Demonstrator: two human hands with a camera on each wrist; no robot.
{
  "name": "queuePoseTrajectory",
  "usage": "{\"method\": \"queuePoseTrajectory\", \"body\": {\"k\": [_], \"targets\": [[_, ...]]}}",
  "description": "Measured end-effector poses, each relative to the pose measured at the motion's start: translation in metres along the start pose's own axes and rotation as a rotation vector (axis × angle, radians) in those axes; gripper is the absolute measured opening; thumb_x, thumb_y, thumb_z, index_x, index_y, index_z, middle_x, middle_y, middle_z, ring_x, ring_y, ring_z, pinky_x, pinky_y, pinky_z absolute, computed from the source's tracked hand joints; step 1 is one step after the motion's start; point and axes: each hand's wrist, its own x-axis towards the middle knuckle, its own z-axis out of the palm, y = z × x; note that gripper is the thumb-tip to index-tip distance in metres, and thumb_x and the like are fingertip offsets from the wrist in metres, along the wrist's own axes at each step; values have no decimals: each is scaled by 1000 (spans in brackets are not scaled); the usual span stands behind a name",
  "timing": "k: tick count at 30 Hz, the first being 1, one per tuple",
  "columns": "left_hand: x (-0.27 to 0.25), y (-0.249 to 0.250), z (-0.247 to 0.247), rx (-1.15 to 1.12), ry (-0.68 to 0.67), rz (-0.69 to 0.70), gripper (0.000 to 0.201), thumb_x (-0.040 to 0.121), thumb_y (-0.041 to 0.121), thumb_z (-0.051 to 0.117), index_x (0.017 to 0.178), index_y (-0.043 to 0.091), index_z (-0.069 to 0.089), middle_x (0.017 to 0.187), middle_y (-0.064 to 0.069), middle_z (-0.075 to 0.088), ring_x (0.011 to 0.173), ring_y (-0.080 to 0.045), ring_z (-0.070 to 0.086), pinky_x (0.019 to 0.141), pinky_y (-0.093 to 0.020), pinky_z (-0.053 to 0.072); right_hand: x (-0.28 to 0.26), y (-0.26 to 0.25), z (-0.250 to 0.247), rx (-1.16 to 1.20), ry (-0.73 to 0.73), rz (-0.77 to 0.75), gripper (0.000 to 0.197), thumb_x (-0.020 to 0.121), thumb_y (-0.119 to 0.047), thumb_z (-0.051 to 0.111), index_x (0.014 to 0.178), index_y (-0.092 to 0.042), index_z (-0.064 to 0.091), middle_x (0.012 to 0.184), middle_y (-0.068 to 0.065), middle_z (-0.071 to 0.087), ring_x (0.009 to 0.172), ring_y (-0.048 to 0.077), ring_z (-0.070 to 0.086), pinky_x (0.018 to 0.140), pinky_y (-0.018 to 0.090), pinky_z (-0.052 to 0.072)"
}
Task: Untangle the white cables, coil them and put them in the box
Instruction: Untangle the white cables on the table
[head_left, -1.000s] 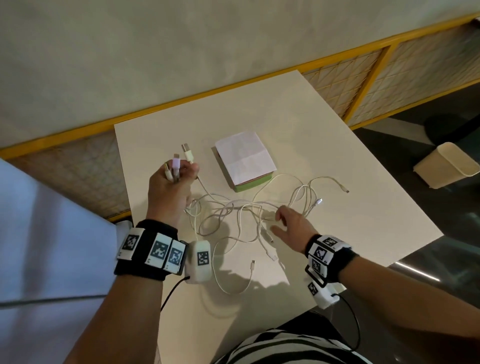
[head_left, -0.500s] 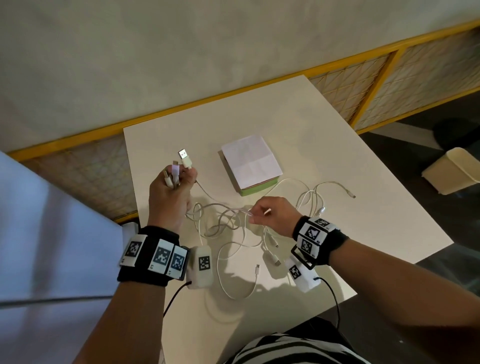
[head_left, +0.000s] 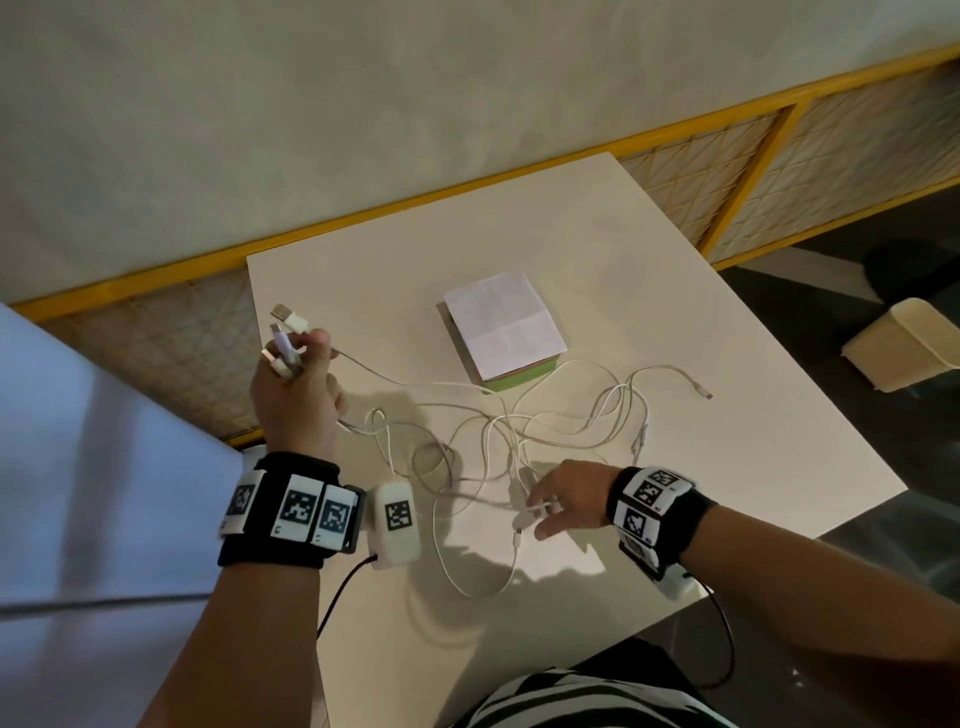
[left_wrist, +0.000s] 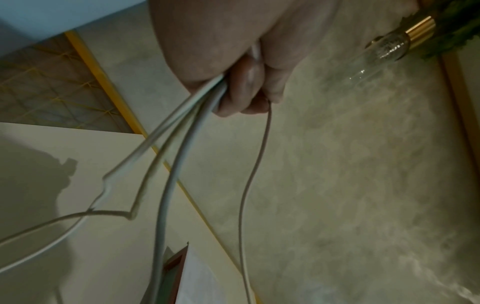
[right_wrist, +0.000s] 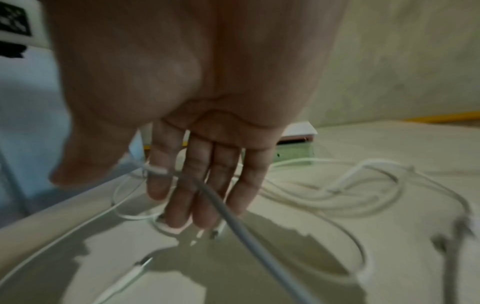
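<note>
Table (head_left: 675, 291) beside pale wall (head_left: 363, 104), bin (head_left: 904, 348) nearby.

The pale square surface (head_left: 597, 234) lies bare along its far edge and far right corner, open to a reach; the loose tangle of thin white cables (head_left: 545, 431) sprawls across the middle and near part, barring a flat sweep there; the low green box topped with folded white paper (head_left: 506, 332) stands just beyond the tangle, one loop touching its near side; the near left strip is bare beside a trailing cable loop (head_left: 467, 582).
</note>
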Motion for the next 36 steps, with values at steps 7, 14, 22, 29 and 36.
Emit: {"method": "queuePoseTrajectory", "body": {"k": [7,14,22,29,36], "targets": [[-3,4,-5,-133,-111,-69,24,96,14,53,73,18,50,60,10,59,31,-1,26,35,-13,23,6,16,22,553,85,302,24,95,-25,33,99,-8,49,61,6,63,59,28,59,52,30,50],[-13,3,-6,-129,-129,-79,24,97,12,52,74,16,49,59,9,58,31,-1,24,36,-12,23,20,7,28,179,296,190,52,84,-11,53,130,-28,38,113,5,48,86,31,60,69,33,45],[-16,6,-9,-113,-133,-87,24,97,10,51,74,16,50,60,10,58,31,-1,25,36,-11,23,30,-1,29,53,335,54,34,92,-15,48,124,-25,55,119,10,46,101,30,57,81,35,44],[-20,6,-11,-110,-163,-105,34,96,12,53,64,24,55,58,9,55,31,0,24,36,-11,22,37,1,18,188,520,165,34,89,-3,46,121,-14,51,124,7,48,106,26,55,90,33,47],[-23,4,-18,-94,-180,-149,25,96,10,51,72,17,49,56,10,54,29,1,23,36,-10,19,63,21,-9,-27,347,152,47,88,-2,43,127,-27,51,135,4,46,118,29,43,99,40,41]]}}
